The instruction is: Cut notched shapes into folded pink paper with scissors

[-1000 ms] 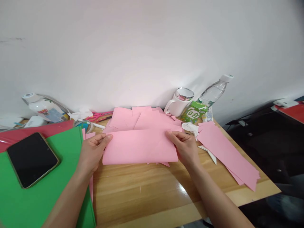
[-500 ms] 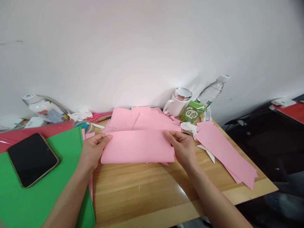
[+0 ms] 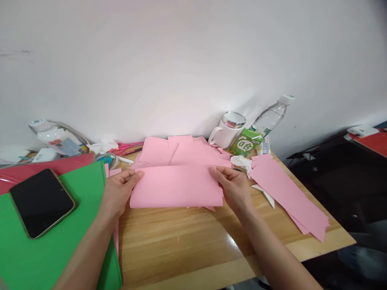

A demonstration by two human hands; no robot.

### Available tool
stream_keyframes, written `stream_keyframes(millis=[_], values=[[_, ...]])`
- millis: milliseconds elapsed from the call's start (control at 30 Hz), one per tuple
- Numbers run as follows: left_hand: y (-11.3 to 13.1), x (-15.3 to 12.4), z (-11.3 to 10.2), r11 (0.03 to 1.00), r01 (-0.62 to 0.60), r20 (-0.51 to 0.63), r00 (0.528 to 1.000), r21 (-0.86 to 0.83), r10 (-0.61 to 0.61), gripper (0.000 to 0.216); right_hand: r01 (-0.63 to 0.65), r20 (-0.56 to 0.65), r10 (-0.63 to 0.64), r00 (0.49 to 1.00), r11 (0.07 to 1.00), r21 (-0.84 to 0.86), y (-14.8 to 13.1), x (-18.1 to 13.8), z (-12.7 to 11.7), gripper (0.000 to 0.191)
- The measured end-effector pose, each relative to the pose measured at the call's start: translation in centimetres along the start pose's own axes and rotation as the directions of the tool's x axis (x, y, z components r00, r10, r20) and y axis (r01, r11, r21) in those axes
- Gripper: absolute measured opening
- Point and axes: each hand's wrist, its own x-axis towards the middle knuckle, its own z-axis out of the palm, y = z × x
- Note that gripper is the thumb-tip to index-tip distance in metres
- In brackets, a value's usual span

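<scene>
A folded pink sheet of paper [image 3: 177,187] lies on the wooden table [image 3: 187,241], held at both ends. My left hand [image 3: 117,191] pinches its left top corner with thumb on top. Its right top corner sits between the closed fingers of my right hand [image 3: 234,187]. More pink sheets [image 3: 184,151] lie piled just behind it.
Green paper [image 3: 45,249] with a black phone [image 3: 40,202] lies at left over red paper [image 3: 36,169]. At the back stand a white mug [image 3: 226,129], a green carton [image 3: 246,143], a water bottle [image 3: 270,117] and pink scissors [image 3: 125,147]. Pink strips [image 3: 288,195] reach the right table edge.
The pink sheet and both hands have barely shifted; the grip is the same and the right hand sits slightly further left on the paper.
</scene>
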Motion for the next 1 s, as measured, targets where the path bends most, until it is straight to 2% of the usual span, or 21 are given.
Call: stream_keyframes(millis=[200,367,567,767,1000], values=[[-0.1,-0.2,0.0,0.999,-0.031,0.007,1.0,0.023,0.031,0.026,-0.005,-0.035,0.004,0.999,1.0,-0.008,0.3,0.2,-0.3,0.027],[0.8,-0.9,0.4,0.989,-0.099,0.005,0.995,0.109,0.099,0.022,-0.017,-0.08,0.015,0.997,0.999,-0.027,0.4,0.5,-0.7,0.026],[1.5,-1.5,0.4,0.981,-0.119,-0.002,0.993,0.156,0.121,0.026,-0.029,-0.095,0.022,0.995,0.996,-0.08,0.1,0.4,-0.6,0.031],[1.3,-1.6,0.1,0.991,-0.088,0.04,0.996,0.103,0.084,0.03,-0.029,-0.113,0.017,0.993,0.994,-0.109,0.7,0.6,-0.7,0.032],[1.8,-1.8,0.2,0.988,-0.125,0.03,0.992,0.095,0.123,0.025,-0.018,-0.119,0.006,0.993,0.995,-0.103,1.0,0.7,-0.5,0.031]])
